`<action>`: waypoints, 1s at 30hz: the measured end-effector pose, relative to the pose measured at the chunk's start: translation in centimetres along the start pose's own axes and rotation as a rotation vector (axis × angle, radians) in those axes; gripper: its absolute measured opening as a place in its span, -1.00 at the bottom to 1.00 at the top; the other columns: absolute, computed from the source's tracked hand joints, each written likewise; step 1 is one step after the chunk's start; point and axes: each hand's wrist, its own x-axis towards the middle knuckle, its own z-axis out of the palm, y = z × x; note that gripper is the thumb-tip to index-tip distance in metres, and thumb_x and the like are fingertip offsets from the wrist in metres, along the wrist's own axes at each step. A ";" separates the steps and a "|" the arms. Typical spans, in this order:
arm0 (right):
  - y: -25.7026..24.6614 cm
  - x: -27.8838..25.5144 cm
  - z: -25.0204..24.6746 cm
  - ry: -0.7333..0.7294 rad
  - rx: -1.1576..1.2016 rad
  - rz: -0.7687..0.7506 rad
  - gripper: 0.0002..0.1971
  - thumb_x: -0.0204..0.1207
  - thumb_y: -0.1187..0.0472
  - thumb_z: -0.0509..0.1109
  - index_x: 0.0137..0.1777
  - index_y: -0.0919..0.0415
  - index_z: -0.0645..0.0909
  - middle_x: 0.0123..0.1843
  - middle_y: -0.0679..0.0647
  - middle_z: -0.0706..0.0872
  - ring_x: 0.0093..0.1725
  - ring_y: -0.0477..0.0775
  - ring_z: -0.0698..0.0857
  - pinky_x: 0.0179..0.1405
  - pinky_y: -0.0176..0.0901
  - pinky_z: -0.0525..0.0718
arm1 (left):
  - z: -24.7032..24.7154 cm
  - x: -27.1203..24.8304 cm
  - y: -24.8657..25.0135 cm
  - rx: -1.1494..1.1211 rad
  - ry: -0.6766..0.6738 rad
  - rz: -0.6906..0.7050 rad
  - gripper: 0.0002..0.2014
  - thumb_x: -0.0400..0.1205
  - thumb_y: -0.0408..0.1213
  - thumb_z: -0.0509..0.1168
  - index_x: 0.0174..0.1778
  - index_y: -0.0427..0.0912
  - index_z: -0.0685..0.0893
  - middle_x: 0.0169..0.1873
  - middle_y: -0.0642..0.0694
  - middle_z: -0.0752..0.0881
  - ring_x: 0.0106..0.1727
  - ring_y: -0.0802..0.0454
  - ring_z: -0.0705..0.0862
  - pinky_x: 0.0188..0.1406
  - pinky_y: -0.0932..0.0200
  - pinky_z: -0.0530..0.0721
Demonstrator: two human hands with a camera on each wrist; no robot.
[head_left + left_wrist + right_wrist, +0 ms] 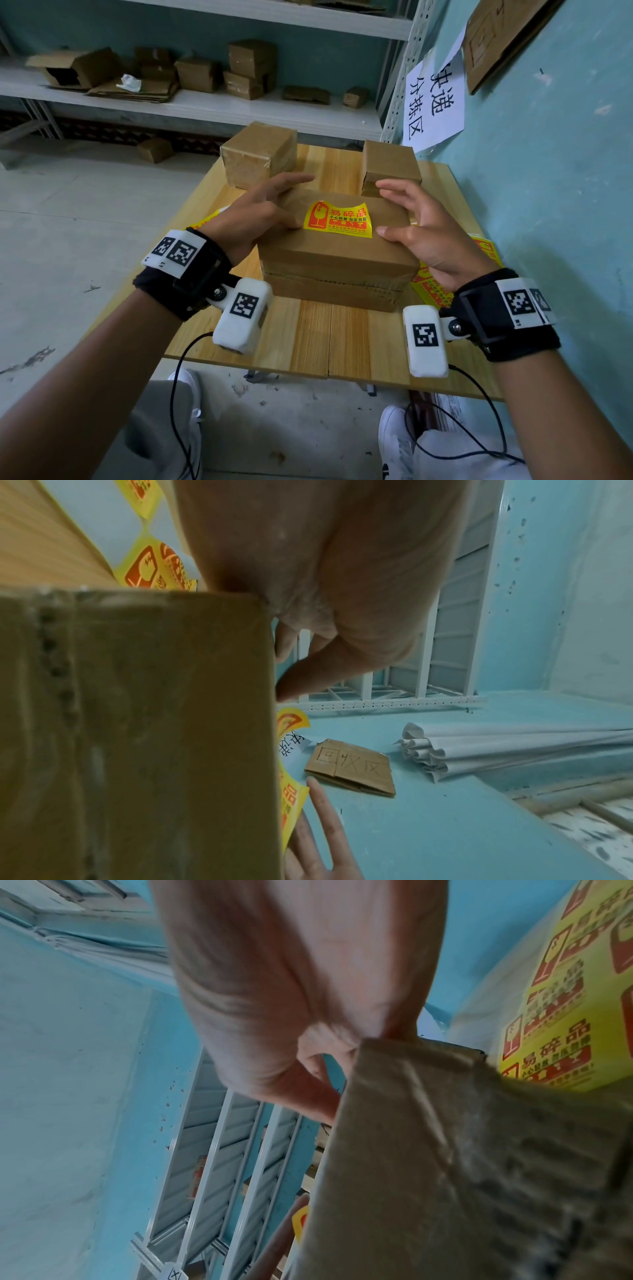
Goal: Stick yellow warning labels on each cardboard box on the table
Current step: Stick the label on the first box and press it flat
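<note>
My left hand [255,212] lies along the left side of the big cardboard box [337,255], fingers nearly straight and spread, the thumb laid on the box top with its tip at the left edge of the yellow warning label [337,219]. It grips nothing; it only rests there. My right hand [424,233] stands at the right edge of the same box, fingers loosely extended above the far right corner, the thumb touching the top near the label's lower right corner. It too has nothing in its hold.

The label sits on the box top, slightly toward the far side, with red print and an orange-red pictogram (its upper edge curls up a little and is not flat against the cardboard). The box stands on the wooden table [315,339], near the front half.

Beyond my left fingers stands a taped brown box [257,156], and beyond my right fingers a smaller cardboard box [390,164]; neither shows a label on the faces I can see. Sheets of yellow labels [435,291] lie on the table under and beside the big box, showing at its right and, partly, at its left.

Behind the table are white shelves [212,106] with more cartons, and on the teal wall [548,205] hangs a paper sign [435,99].
</note>
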 end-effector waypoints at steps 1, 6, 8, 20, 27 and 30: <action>0.0 0.1 0.0 0.001 0.013 0.013 -0.46 0.58 0.48 0.37 0.39 -0.14 0.55 0.56 -0.01 0.50 0.38 -0.15 0.57 0.15 -0.08 0.75 | 0.0 -0.1 0.1 -0.017 0.011 -0.011 -0.41 0.60 -0.61 0.19 0.44 0.09 0.57 0.27 0.20 0.54 0.21 0.28 0.54 0.14 0.32 0.59; 0.0 0.8 0.8 0.111 -0.062 0.015 -0.69 0.67 0.11 0.37 0.38 -0.08 0.55 0.51 -0.05 0.53 0.51 -0.09 0.49 0.55 0.11 0.48 | 1.1 0.1 0.7 0.015 0.153 -0.063 -0.72 0.74 -0.07 0.17 0.35 0.14 0.61 0.08 0.21 0.58 0.09 0.23 0.57 -0.05 0.33 0.55; 0.1 1.0 1.3 0.136 -0.211 0.008 -0.53 0.54 -0.12 0.47 0.42 -0.08 0.51 0.51 -0.05 0.51 0.53 -0.10 0.45 0.54 -0.01 0.45 | 1.6 0.5 0.5 0.151 0.159 -0.039 -0.59 0.63 0.08 0.30 0.40 0.16 0.54 0.11 0.23 0.56 0.07 0.26 0.55 -0.09 0.35 0.49; -0.4 1.2 2.5 0.177 -0.612 -0.013 -0.23 0.35 -0.34 0.51 0.47 0.03 0.42 0.42 0.04 0.52 0.51 0.08 0.36 0.29 -0.21 0.35 | 2.1 2.0 -0.4 0.716 0.211 0.047 -0.30 0.47 0.22 0.41 0.52 0.08 0.45 0.50 -0.12 0.37 0.52 -0.12 0.33 0.45 -0.05 0.42; -0.1 1.0 2.9 0.239 -0.684 -0.069 -0.29 0.41 -0.35 0.44 0.41 0.10 0.48 0.36 0.07 0.57 0.43 0.14 0.41 0.26 -0.10 0.46 | 2.5 1.8 -0.7 0.829 0.269 0.108 -0.39 0.49 0.25 0.36 0.40 0.03 0.54 0.38 -0.12 0.46 0.42 -0.14 0.42 0.33 0.05 0.41; -0.1 0.9 3.5 0.271 -0.776 -0.092 -0.36 0.51 -0.31 0.36 0.41 0.12 0.47 0.36 0.08 0.55 0.41 0.15 0.42 0.11 -0.12 0.43 | 2.8 1.7 -0.8 0.850 0.303 0.132 -0.43 0.52 0.26 0.32 0.36 0.02 0.54 0.32 -0.10 0.49 0.38 -0.15 0.44 0.26 0.06 0.43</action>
